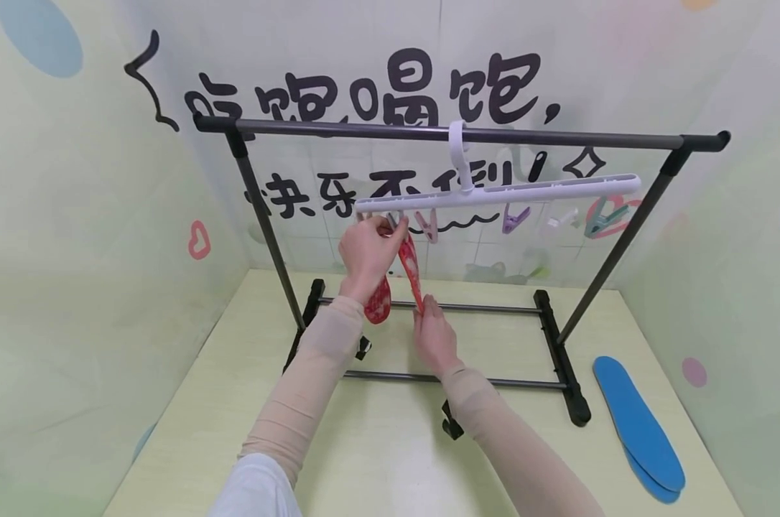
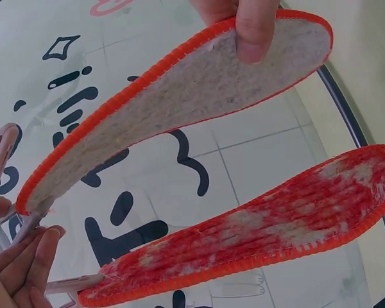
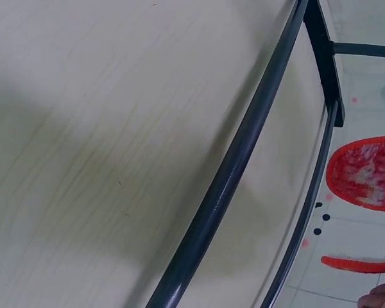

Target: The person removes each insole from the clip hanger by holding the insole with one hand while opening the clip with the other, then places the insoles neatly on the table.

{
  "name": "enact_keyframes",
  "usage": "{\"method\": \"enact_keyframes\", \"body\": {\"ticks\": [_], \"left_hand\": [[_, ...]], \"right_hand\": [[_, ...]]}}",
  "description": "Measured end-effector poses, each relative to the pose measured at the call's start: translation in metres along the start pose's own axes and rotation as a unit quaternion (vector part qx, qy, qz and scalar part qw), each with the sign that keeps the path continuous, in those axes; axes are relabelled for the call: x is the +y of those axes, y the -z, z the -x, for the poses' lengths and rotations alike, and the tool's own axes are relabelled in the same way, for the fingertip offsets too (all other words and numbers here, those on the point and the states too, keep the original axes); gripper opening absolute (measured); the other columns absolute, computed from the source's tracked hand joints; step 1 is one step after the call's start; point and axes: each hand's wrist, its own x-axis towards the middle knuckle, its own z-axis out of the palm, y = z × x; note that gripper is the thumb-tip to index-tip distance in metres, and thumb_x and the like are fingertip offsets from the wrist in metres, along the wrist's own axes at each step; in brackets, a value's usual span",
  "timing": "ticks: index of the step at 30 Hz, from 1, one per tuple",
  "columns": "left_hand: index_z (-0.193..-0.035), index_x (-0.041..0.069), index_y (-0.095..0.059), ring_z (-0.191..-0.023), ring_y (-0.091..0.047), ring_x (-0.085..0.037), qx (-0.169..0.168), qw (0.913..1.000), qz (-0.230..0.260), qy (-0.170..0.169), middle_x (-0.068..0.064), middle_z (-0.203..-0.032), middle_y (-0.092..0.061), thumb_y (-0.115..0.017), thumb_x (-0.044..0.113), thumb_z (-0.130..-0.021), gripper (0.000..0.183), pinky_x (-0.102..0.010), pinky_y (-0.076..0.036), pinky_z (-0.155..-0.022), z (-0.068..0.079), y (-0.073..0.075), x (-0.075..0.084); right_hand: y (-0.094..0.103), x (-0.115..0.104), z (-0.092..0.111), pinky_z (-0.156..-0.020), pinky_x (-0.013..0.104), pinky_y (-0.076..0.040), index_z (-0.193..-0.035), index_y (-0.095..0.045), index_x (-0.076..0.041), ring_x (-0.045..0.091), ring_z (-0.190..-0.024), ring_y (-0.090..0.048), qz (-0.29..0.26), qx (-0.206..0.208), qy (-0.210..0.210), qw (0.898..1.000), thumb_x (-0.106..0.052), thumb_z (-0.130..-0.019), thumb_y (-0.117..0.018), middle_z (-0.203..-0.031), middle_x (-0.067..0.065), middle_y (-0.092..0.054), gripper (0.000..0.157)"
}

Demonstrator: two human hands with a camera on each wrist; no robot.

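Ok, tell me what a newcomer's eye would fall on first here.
Probably the two red-edged insoles, vivid below the left end of the pale hanger, the right hand pinching one by its lower end and the left hand up by the hanger. Next, the bold black lettering on the wall behind the rack. Then the blue insoles, overlapping on the table to the rack's right.

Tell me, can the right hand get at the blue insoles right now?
Probably not as it stands: the right hand pinches a red-edged insole, and the rack's right foot lies between it and the blue insoles. Nothing appears to cover them, though.
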Motion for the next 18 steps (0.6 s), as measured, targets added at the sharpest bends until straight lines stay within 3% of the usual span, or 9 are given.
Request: {"method": "enact_keyframes", "body": {"ticks": [4,11,18], "left_hand": [[-0.076,0.012,-0.078,-0.068,-0.07,-0.019,0.011,0.9998,0.01,-0.014,-0.001,-0.074,-0.076,-0.062,0.045,-0.092,0.04,-0.035,-0.045,-0.059,0.0,-0.001,0.001],[-0.075,0.011,-0.079,-0.059,-0.068,-0.02,0.014,0.9994,0.01,-0.031,-0.002,-0.07,-0.075,-0.062,0.042,-0.093,0.039,-0.029,-0.038,-0.051,0.001,-0.002,0.002],[-0.078,0.011,-0.08,-0.051,-0.062,-0.018,0.014,0.9988,-0.005,-0.046,-0.003,-0.067,-0.074,-0.061,0.039,-0.095,0.038,-0.027,-0.034,-0.049,0.001,-0.002,0.002]], "right_hand": [[0.0,-0.001,0.002,-0.084,0.053,-0.055,-0.142,-0.044,0.007,0.043,-0.11,-0.064,-0.016,-0.006,-0.009,1.0,-0.024,-0.105,-0.045,-0.143,0.027,-0.051,0.048],[-0.003,-0.001,0.009,-0.083,0.054,-0.055,-0.142,-0.045,0.006,0.043,-0.111,-0.064,-0.037,0.02,-0.011,0.999,-0.023,-0.106,-0.043,-0.142,0.027,-0.05,0.047],[-0.004,0.003,0.018,-0.084,0.054,-0.054,-0.139,-0.051,0.005,0.04,-0.117,-0.062,-0.043,0.065,0.024,0.997,-0.02,-0.104,-0.046,-0.139,0.025,-0.055,0.042]]}}
